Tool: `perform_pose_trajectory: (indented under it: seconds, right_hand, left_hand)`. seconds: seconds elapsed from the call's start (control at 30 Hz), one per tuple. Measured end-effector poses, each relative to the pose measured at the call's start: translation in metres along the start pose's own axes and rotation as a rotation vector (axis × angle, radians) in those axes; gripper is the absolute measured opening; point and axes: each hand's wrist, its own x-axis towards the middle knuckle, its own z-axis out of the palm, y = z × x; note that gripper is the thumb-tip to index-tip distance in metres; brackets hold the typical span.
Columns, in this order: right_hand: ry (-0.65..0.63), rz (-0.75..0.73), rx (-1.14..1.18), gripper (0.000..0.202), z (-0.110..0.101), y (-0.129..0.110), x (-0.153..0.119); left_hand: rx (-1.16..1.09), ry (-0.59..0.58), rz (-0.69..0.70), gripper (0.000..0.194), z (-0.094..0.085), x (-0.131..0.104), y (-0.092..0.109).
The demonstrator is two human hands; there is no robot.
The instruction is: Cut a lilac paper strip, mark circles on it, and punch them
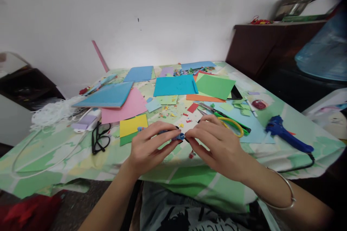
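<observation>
My left hand (151, 148) is closed around a small rolled blue piece (178, 136), pinched between thumb and fingers near the table's front edge. One end of the piece points toward my right hand (219, 146), whose thumb and fingertips are pinched together at that end. What the right fingertips hold, if anything, is too small to tell. Just beyond my right hand lie scissors with yellow handles (236, 130) and a green cutter (217, 110). A small red item (191, 155) is below and between the hands.
Coloured sheets, including yellow (132, 124), pink (130, 106) and teal (175, 85), cover the tablecloth (108, 162) with paper scraps. Black glasses (99, 139) lie left. A blue glue gun (288, 135) with a black cable is right. A red lump (259, 104) sits behind it.
</observation>
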Motion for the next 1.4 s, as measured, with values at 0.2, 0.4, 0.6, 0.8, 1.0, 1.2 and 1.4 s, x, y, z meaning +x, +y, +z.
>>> perform_pose_trajectory:
  seconds: [0.2,0.4,0.6,0.8,1.0,1.2,1.4]
  right_hand:
    - [-0.047,-0.029,-0.060,0.015,-0.0009,-0.0013,-0.0046]
    - [-0.009,-0.092,-0.082,0.018,-0.0005,-0.0014,-0.0055]
    - [-0.008,-0.117,-0.114,0.020,-0.0014,-0.0024,-0.0031]
    - [-0.038,-0.131,-0.150,0.024,-0.0040,-0.0047,-0.0016]
    - [-0.042,-0.139,-0.165,0.019,-0.0051,-0.0070,-0.0023]
    - [-0.022,-0.157,-0.185,0.014,-0.0054,-0.0082,-0.0036]
    - [-0.027,-0.150,-0.176,0.017,-0.0061,-0.0064,-0.0056]
  left_hand:
    - [-0.021,0.002,0.001,0.026,0.0001,-0.0016,-0.0004]
    - [-0.001,0.002,-0.001,0.024,-0.0001,-0.0029,-0.0014]
    - [0.004,-0.009,0.000,0.024,-0.0004,-0.0023,-0.0009]
    - [0.002,0.001,-0.009,0.023,0.0000,-0.0017,0.0010]
    - [0.007,0.015,0.029,0.024,-0.0017,0.0001,0.0033]
    - [0.036,0.040,0.052,0.022,-0.0028,-0.0005,0.0048]
    - [0.017,0.066,0.074,0.024,0.0001,-0.0005,0.0054]
